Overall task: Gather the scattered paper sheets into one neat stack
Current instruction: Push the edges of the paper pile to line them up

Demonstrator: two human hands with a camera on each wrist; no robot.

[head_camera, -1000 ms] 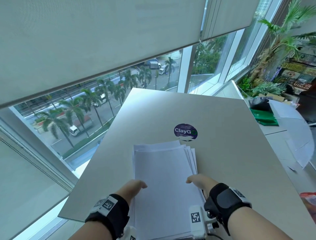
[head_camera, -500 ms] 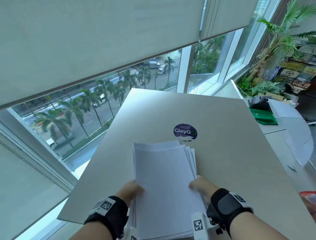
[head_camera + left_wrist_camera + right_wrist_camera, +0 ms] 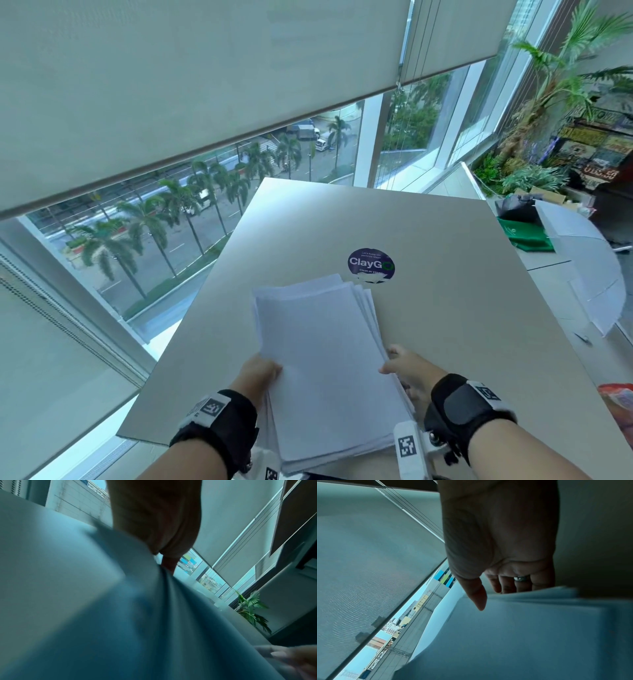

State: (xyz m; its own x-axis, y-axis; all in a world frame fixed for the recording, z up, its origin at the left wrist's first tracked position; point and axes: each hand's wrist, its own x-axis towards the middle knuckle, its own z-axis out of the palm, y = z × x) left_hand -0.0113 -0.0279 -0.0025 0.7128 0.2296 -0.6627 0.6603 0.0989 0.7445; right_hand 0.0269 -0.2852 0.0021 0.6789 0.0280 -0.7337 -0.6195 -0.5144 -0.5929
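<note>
A stack of white paper sheets (image 3: pixel 325 359) lies lengthwise over the near part of the grey table (image 3: pixel 445 308), its far right edges fanned out unevenly and its near end past the table's edge. My left hand (image 3: pixel 258 373) grips the stack's left side, thumb on top. My right hand (image 3: pixel 407 368) grips its right side. The left wrist view shows the left hand (image 3: pixel 164 534) pinching the blurred paper (image 3: pixel 102 615). In the right wrist view the right hand (image 3: pixel 496 547) has its thumb over the paper (image 3: pixel 522 635) and its fingers behind it.
A round purple ClayGo sticker (image 3: pixel 371 264) sits on the table just beyond the stack. A green bag (image 3: pixel 527 234) and a white umbrella (image 3: pixel 589 267) lie at the right, with plants (image 3: pixel 534 178) behind. A window with a roller blind (image 3: pixel 205 85) lies ahead and to the left.
The stack's far end has swung slightly to the left. Both hands stay on its sides at about the same place.
</note>
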